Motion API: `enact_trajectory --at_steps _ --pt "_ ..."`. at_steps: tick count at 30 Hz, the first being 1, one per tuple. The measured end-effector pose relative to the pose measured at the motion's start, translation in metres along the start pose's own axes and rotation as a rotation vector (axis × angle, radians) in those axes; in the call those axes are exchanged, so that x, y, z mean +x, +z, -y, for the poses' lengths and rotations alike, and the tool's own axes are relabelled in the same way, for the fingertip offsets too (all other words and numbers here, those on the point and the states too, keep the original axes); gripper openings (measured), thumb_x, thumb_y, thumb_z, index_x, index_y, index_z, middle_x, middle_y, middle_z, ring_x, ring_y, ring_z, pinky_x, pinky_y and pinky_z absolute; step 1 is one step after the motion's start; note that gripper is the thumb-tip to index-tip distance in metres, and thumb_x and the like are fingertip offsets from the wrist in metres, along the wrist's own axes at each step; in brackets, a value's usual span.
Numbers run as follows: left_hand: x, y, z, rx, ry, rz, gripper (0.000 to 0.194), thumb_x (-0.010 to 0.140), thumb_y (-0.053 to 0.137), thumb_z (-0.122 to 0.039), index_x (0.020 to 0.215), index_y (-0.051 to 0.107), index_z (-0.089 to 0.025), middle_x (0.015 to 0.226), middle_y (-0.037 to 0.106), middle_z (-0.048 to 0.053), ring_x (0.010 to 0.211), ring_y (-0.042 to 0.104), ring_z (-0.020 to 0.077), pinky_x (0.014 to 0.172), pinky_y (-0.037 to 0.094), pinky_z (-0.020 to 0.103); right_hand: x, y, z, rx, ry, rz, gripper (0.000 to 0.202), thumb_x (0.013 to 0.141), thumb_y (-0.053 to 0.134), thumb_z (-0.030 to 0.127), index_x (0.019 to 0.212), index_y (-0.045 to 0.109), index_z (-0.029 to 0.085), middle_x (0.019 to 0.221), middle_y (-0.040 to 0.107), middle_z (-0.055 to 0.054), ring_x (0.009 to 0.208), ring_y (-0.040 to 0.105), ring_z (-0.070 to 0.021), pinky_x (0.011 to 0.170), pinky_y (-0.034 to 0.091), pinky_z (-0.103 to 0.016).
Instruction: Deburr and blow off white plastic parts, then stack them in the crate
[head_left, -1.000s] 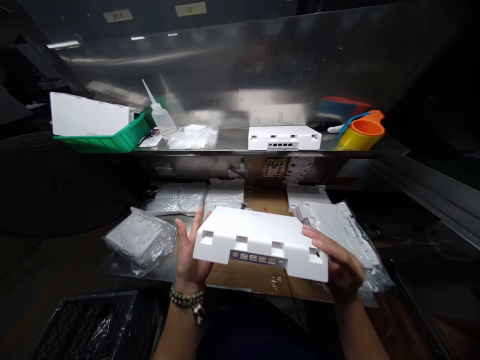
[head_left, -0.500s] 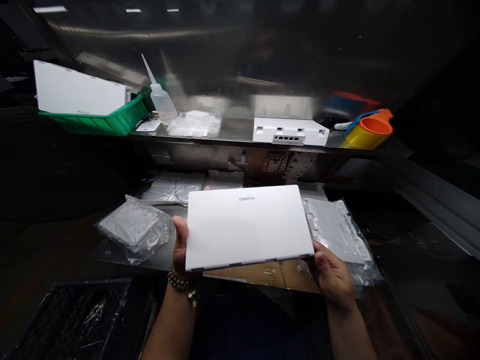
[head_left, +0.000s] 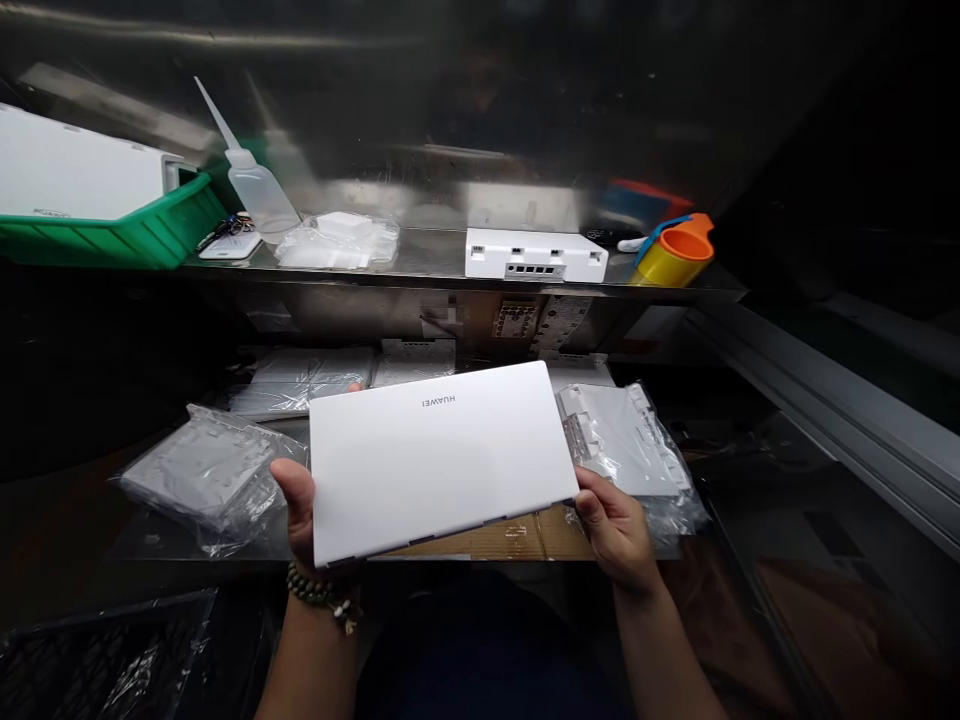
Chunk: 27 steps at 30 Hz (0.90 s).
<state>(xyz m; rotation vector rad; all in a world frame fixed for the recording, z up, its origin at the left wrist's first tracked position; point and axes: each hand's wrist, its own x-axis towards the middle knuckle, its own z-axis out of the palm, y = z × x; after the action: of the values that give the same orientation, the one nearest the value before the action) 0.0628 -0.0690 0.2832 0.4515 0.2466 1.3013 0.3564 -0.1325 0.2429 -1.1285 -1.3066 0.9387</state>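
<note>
A flat white rectangular device cover (head_left: 442,465) marked HUAWEI, its lettering upside down to me, is held up between both hands over the work surface. My left hand (head_left: 300,510) grips its left end, thumb along the edge and most fingers hidden behind it. At the lower right corner, my right hand (head_left: 616,525) pinches the cover between thumb and fingers. Small dark notches line the near edge. Just behind my right hand lie bagged white parts (head_left: 630,440). To the left of my left hand is another plastic-wrapped stack of white parts (head_left: 206,465).
A metal shelf (head_left: 427,268) carries a green bin (head_left: 127,235), a squeeze bottle (head_left: 259,195), clear plastic bags (head_left: 341,240), a white device with ports (head_left: 536,255) and a yellow-orange tape roll (head_left: 675,250). A dark crate (head_left: 105,650) stands at lower left; cardboard (head_left: 517,540) lies under the cover.
The view has shifted, so shelf and bench items sit further left. The cover has tilted, its right end now higher than its left. Both hands keep their hold.
</note>
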Motion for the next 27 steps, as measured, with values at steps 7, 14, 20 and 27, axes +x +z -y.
enact_trajectory --at_steps 7,14,20,27 --pt "-0.012 -0.011 0.006 0.001 0.084 -0.098 0.088 0.086 0.034 -0.088 0.159 0.036 -0.039 0.163 0.045 0.0 0.148 0.042 0.0284 0.123 0.034 0.043 -0.002 -0.001 0.004 -0.031 -0.032 0.018 0.036 0.101 0.06 0.043 0.132 0.072 0.029 0.119 0.078 -0.007 0.105 0.076 -0.0262 0.085 0.061 -0.032" --pt "-0.012 -0.01 0.003 0.055 0.145 -0.106 0.082 0.087 0.033 -0.087 0.158 0.033 -0.047 0.163 0.044 -0.007 0.148 0.043 0.0277 0.123 0.034 0.043 -0.006 0.001 0.008 -0.018 -0.037 0.054 0.037 0.103 0.057 0.041 0.136 0.068 0.031 0.124 0.076 -0.006 0.111 0.074 -0.0264 0.089 0.06 -0.032" --pt "-0.008 -0.011 -0.005 0.014 -0.082 0.018 0.08 0.091 0.038 -0.081 0.161 0.028 -0.043 0.163 0.044 -0.001 0.153 0.034 0.0302 0.127 0.025 0.05 -0.004 0.01 0.008 -0.049 -0.008 0.036 0.066 0.102 0.052 0.054 0.162 0.024 0.045 0.162 0.044 -0.006 0.141 0.053 -0.0284 0.113 0.049 -0.049" --pt "-0.009 -0.024 -0.007 -0.014 -0.268 0.017 0.072 0.094 0.038 -0.076 0.16 0.026 -0.048 0.167 0.037 -0.002 0.155 0.027 0.0335 0.126 0.018 0.059 0.008 0.029 0.024 -0.334 0.211 0.241 0.057 0.096 0.049 0.071 0.146 0.055 0.044 0.151 0.035 -0.006 0.137 0.05 -0.0297 0.116 0.046 -0.047"
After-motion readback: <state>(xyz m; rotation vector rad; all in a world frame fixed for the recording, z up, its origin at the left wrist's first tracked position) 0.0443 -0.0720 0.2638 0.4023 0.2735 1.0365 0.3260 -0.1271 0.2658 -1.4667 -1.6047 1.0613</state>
